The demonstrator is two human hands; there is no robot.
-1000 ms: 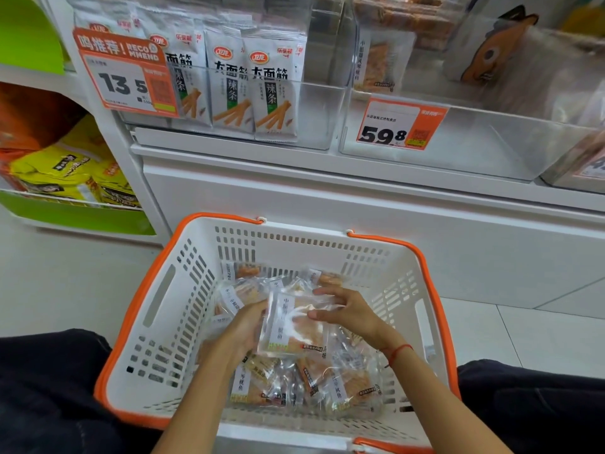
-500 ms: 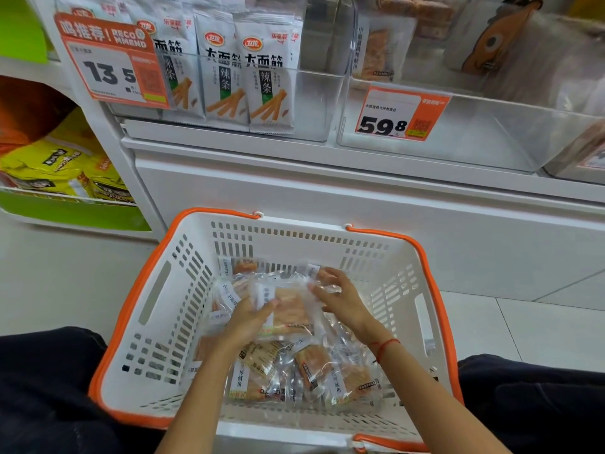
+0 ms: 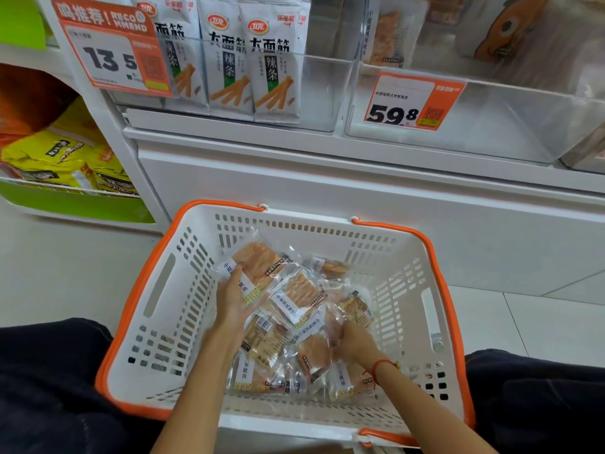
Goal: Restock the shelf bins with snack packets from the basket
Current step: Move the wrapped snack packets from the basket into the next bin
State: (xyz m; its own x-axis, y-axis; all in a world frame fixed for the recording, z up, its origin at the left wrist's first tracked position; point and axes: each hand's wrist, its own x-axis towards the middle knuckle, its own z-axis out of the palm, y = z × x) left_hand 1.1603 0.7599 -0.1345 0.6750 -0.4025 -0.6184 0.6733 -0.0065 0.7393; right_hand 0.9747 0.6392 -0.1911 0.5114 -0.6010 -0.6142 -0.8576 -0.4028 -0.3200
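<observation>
A white basket with an orange rim (image 3: 157,309) stands on the floor between my knees. Several clear snack packets with orange contents (image 3: 294,322) lie heaped in it. My left hand (image 3: 234,298) holds a lifted packet (image 3: 258,263) by its labelled edge near the basket's back left. My right hand (image 3: 355,342) reaches down into the heap on the right, fingers curled on a packet (image 3: 316,353). Above stands the clear shelf bin (image 3: 491,126) with the 59.8 tag; one similar packet (image 3: 384,40) leans at its back.
The left bin (image 3: 327,93) holds white spicy-strip packets (image 3: 275,63) behind a 13.5 tag (image 3: 111,57). Yellow bags (image 3: 59,155) fill a green-edged lower shelf at the far left. A white cabinet front (image 3: 327,191) runs behind the basket. My dark trouser legs flank the basket.
My left hand has lifted a packet up toward the basket's back left. My right hand let go of it and dropped lower right into the heap. The camera view moved closer.
</observation>
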